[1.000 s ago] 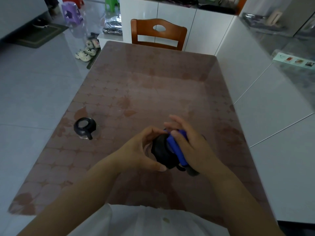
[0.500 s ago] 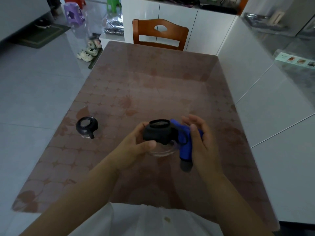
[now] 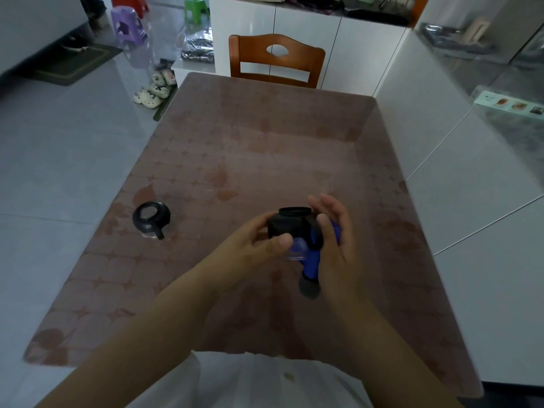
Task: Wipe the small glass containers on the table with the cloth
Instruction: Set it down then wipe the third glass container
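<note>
Held container fills the gap between your left hand and right hand, cloth pinched there. Left of them only the second container stands on the table, well apart; pass either side. Beyond, open tabletop runs to the chair. White counter lines the table's right edge, near your right hand.

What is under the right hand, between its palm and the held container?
A blue cloth, pressed against the held container; its dark end hangs below the right hand. The palm covers part of the cloth.
</note>
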